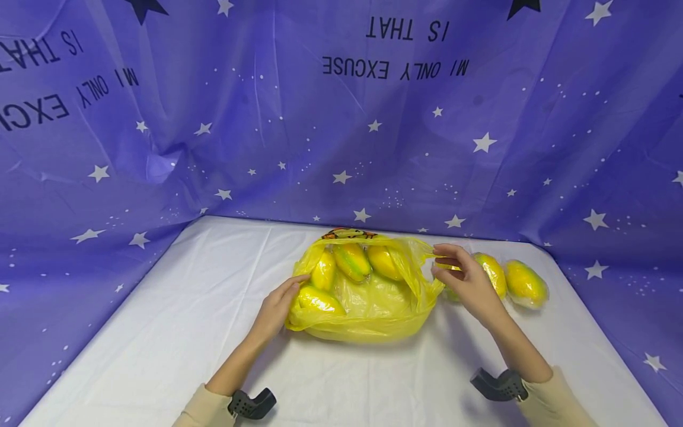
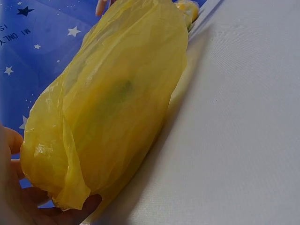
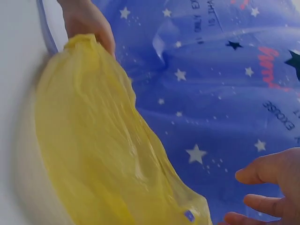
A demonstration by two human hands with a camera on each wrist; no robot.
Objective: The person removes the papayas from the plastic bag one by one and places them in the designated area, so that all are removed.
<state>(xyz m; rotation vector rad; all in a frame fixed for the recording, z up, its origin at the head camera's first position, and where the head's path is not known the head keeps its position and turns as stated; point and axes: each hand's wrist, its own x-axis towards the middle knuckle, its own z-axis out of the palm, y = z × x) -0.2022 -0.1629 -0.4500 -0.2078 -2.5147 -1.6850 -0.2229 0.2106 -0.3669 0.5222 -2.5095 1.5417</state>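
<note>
A thin yellow plastic bag [image 1: 368,329] lies on the white table with its mouth facing up. Several yellow-green mangoes [image 1: 352,262] in clear wrap sit inside it, along the left and back. My left hand [image 1: 274,308] grips the bag's left end, fingers curled about it beside a mango [image 1: 320,300]. Off the bag's right rim, my right hand [image 1: 469,284] hovers near a handle loop, its fingers spread and apart from the plastic in the right wrist view. From the left wrist, the bag's side [image 2: 117,103] hides most of the contents.
To the right of the bag, wrapped mangoes lie on the table: one at the far right [image 1: 525,284], another [image 1: 493,274] beside it, and one partly hidden behind my right hand. A purple star-patterned cloth [image 1: 341,148] rises behind and at both sides of the white tabletop [image 1: 213,284].
</note>
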